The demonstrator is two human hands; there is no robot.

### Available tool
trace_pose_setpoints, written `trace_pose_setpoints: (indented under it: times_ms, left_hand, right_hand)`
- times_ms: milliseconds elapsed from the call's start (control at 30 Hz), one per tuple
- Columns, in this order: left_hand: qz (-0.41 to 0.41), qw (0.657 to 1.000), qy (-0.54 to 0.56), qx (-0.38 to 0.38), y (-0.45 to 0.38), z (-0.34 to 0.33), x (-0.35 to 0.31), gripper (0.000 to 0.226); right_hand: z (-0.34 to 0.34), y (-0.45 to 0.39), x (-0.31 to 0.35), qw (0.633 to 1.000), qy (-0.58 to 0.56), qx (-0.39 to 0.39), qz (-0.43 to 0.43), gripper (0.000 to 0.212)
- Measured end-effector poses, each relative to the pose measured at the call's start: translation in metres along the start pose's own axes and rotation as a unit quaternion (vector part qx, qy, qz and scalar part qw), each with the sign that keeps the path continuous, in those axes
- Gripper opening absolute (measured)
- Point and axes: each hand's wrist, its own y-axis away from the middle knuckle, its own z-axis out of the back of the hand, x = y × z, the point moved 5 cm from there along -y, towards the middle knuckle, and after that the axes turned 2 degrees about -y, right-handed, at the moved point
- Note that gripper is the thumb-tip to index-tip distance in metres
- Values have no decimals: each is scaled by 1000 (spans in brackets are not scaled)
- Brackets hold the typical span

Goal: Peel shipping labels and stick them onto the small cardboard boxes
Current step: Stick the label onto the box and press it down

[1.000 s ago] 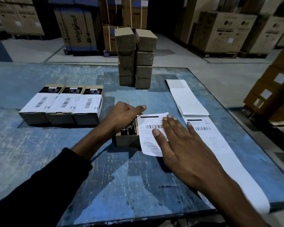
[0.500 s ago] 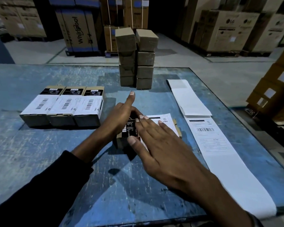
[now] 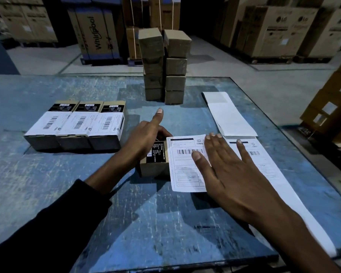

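Label (image 3: 185, 164) beside, perhaps touching, strip (image 3: 280, 174)

Whirlpool carton (image 3: 96, 34), LG cartons (image 3: 280, 26), CRED label (image 3: 187, 164)

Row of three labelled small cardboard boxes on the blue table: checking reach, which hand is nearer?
Left. The left hand is just right of the row; the right hand lies farther right, flat on the white shipping label.
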Motion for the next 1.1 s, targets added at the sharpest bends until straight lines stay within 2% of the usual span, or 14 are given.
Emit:
trace_pose_setpoints:
  times_ms: [100, 167, 267, 367, 567, 667, 800, 867, 967, 1033, 1100]
  left_hand:
    - [-7, 1000, 3, 0, 1, 0, -2, 87]
    - [-11, 1000, 4, 1, 1, 0, -3, 87]
    - [-12, 1000, 1, -6, -2, 2, 0, 84]
    - [-15, 1000, 4, -4, -3, 2, 1, 86]
    - [-25, 999, -20, -3, 1, 1, -4, 85]
    - [-54, 996, -73, -28, 6, 6, -8, 75]
    - [-151, 966, -196, -71, 19, 13, -14, 52]
    - [-257, 940, -208, -81, 30, 15, -25, 40]
    - [-408, 889, -201, -47, 53, 17, -38, 20]
    - [-450, 867, -214, -30, 65, 16, -34, 17]
    - [-459, 865, -204, -16, 71, 17, -25, 17]
  right_hand:
    - [10, 1, 10, 999, 13, -37, -14, 92]
    - [13, 1, 30, 998, -8, -50, 24, 81]
    - [0, -4, 58, 992, -73, 1, 100, 77]
    - [-15, -9, 61, 989, -60, 17, 132, 77]
    - [-9, -7, 29, 996, -27, 1, 89, 76]
    - [-4, -6, 15, 997, -46, -3, 62, 72]
    - [-5, -5, 8, 995, -77, -7, 55, 71]
    - [-6, -7, 7, 995, -83, -15, 56, 71]
    - [-6, -7, 6, 994, -93, -16, 57, 69]
    - [-6, -6, 6, 993, -105, -19, 53, 67]
    - [-6, -5, 7, 992, -112, -25, 50, 64]
